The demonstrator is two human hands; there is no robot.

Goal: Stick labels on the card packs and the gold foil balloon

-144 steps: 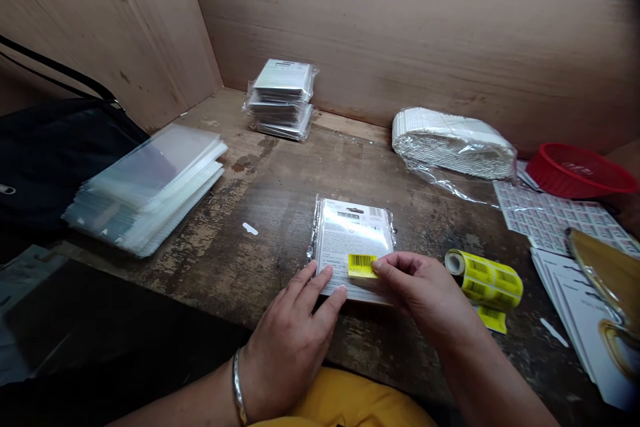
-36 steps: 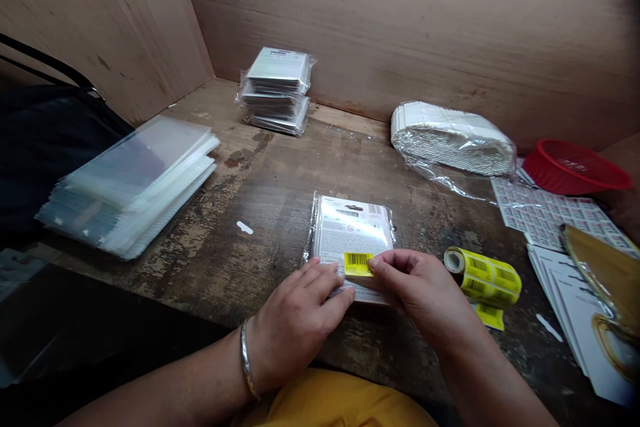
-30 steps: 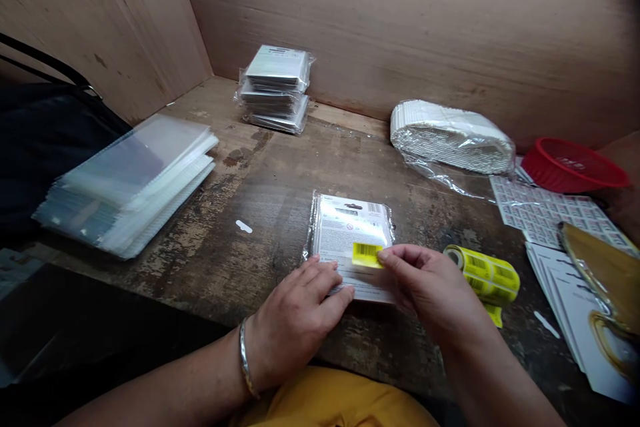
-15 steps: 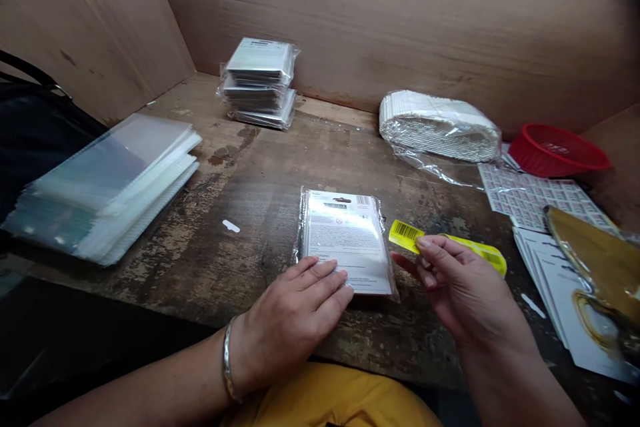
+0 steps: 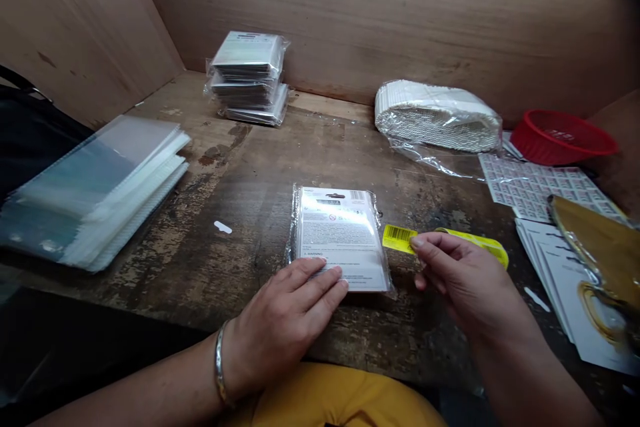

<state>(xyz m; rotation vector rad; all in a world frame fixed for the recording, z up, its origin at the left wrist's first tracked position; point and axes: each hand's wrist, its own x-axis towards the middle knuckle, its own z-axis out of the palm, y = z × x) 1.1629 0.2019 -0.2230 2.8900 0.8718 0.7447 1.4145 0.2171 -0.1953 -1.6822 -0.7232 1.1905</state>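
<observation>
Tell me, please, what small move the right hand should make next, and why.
Probably ease the right hand leftward to bring the yellow barcode label over the bagged pack: the label is pinched beside the pack's right edge, while the left hand rests on its near end.

Silver bangle [image 5: 220, 363] w/ gold-toned bit on L wrist; yellow cloth [image 5: 340, 400] over lap; forearms bare.

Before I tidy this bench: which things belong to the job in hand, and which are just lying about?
In use:
flat white printed pack in clear film, under the left hand
rectangular yellow barcode label, in the right hand
yellow label roll, likely; partly hidden

Apparently lying about:
round red plastic basket
small white scrap left of the pack
dark fabric bag
</observation>
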